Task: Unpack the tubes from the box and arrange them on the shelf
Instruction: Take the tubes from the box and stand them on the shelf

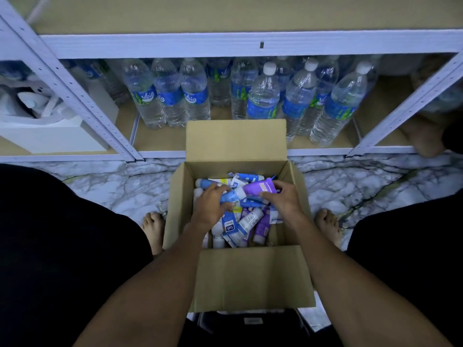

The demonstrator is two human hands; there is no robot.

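An open cardboard box (250,276) sits on the floor between my feet, holding several blue, white and purple tubes (248,221). Both my hands are inside it. My left hand (213,204) curls its fingers round a blue tube (230,196) with a white cap. My right hand (283,199) grips a purple tube (258,187) near the box's far side. The shelf (250,43) stands right behind the box, its upper wooden board bare where visible.
Several water bottles (195,93) with blue labels fill the lower shelf level behind the box. A white box (55,136) sits at lower left of the shelf. Marble-patterned floor (112,186) surrounds the box; my bare feet (152,229) flank it.
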